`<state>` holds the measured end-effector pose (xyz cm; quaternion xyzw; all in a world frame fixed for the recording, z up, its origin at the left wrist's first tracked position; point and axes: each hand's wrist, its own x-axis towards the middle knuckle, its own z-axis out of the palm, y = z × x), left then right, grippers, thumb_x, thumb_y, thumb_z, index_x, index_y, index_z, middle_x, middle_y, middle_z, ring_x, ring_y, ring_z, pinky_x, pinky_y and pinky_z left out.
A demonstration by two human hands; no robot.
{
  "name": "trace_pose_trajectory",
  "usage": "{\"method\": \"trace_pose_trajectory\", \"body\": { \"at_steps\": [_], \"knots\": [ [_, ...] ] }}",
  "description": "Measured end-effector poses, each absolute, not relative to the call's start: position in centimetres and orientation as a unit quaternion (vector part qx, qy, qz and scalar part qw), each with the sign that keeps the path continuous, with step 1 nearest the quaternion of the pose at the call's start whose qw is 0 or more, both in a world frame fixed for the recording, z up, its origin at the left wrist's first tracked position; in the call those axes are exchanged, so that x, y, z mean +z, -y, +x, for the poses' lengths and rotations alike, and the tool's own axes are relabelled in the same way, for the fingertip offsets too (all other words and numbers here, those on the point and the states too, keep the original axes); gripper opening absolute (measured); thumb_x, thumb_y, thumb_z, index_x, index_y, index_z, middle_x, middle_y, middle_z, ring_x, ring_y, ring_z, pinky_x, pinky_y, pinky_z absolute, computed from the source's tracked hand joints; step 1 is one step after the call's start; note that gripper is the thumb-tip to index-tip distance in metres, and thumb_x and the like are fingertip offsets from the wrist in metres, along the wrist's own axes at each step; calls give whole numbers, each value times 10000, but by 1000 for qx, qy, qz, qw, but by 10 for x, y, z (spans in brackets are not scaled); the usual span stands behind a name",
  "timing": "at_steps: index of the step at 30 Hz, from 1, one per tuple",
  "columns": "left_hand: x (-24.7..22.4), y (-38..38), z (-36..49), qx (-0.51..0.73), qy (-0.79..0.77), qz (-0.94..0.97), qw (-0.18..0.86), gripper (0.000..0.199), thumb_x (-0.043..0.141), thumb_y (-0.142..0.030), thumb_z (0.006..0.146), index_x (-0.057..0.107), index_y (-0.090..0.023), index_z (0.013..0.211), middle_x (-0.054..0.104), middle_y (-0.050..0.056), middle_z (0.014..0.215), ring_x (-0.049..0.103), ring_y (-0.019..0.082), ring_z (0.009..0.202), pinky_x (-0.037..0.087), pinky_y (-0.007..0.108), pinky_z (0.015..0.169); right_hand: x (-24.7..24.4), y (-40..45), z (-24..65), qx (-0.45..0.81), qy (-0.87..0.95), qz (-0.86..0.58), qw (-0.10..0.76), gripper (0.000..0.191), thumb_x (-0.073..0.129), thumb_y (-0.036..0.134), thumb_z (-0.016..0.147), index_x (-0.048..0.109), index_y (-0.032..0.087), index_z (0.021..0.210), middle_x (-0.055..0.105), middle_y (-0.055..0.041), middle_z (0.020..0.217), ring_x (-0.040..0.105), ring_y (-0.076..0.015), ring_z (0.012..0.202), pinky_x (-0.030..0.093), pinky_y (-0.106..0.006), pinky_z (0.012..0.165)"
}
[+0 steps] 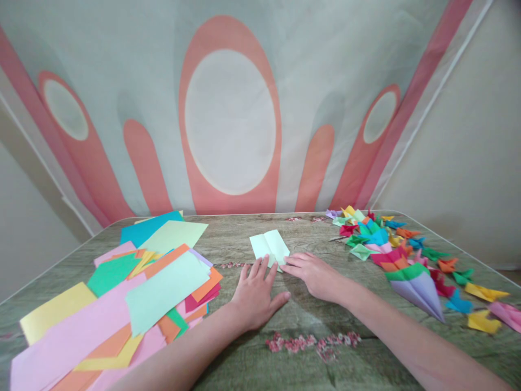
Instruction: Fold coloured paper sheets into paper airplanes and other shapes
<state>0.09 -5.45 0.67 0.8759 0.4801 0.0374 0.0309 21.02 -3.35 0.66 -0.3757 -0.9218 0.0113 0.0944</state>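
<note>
A small pale green sheet of paper [270, 244] lies at the middle of the table, creased down its centre, with its near edge partly folded up. My left hand [256, 296] rests with fingers spread and its fingertips on the near edge of the sheet; the thumb points right, off the paper. From the right, my right hand [315, 274] has its bent fingers close together on the sheet's near right corner. Its thumb is hidden. The fingertips cover part of the folded edge.
Loose coloured paper, including a mint sheet [169, 290] and a long pink sheet [81, 331], is heaped on the left. Folded paper pieces, among them a purple and green one [417, 288], crowd the right. A printed cloth [230, 119] hangs behind the wood-patterned table [228, 358].
</note>
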Motion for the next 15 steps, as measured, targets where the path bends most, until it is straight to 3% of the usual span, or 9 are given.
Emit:
{"method": "trace_pose_trajectory", "body": {
  "at_steps": [6, 15],
  "knots": [
    [7, 55, 1, 37, -480, 876, 29, 710, 192, -658, 837, 263, -226, 1396, 215, 102, 1472, 181, 323, 1335, 181, 542, 1034, 15, 33, 217, 29, 933, -351, 72, 630, 440, 3, 737, 438, 274, 1306, 469, -69, 1324, 398, -209, 1197, 344, -380, 966],
    [4, 55, 0, 50, -477, 877, 24, 713, 174, -667, 833, 264, -235, 1393, 221, 100, 1471, 179, 320, 1336, 176, 544, 1032, 16, 36, 215, 22, 932, -358, 51, 596, 451, 24, 753, 457, 271, 1296, 438, -92, 1349, 359, -224, 1234, 326, -398, 981]
  ]
}}
